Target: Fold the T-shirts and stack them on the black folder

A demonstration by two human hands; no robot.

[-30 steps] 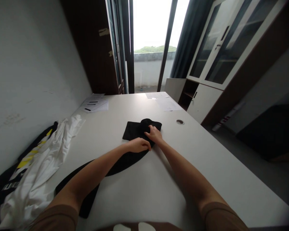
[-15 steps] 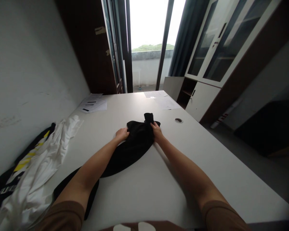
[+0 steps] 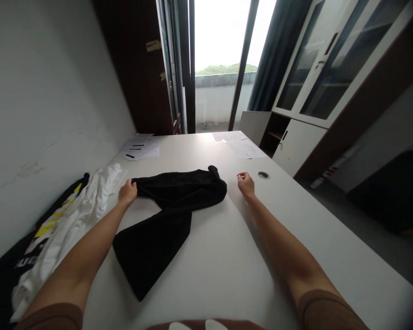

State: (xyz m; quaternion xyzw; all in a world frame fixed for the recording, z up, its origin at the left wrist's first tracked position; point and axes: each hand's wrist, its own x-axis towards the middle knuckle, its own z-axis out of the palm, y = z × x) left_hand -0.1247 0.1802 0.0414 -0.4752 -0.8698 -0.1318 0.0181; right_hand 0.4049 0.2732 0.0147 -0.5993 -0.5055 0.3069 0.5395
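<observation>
A pair of black trousers (image 3: 179, 185) lies on the white desk, one leg stretched toward the left and the other slanting down toward me. My left hand (image 3: 127, 192) pinches the end of the left-pointing leg. The bunched end of the trousers is at the right, with a small fold sticking up. Just beyond that end, my right hand (image 3: 246, 184) is apart from the cloth, its fingers curled together around nothing visible.
White cloth (image 3: 69, 229) and a black garment with yellow marks (image 3: 55, 217) are heaped along the wall at the left. Printed papers (image 3: 141, 147) lie at the desk's far left, more sheets (image 3: 242, 145) at the far right. A round cable hole (image 3: 263, 175) sits near the right edge.
My left hand has moved left, drawing out one trouser leg. My right hand has let go of the cloth and shifted right. The trousers now lie more spread out.
</observation>
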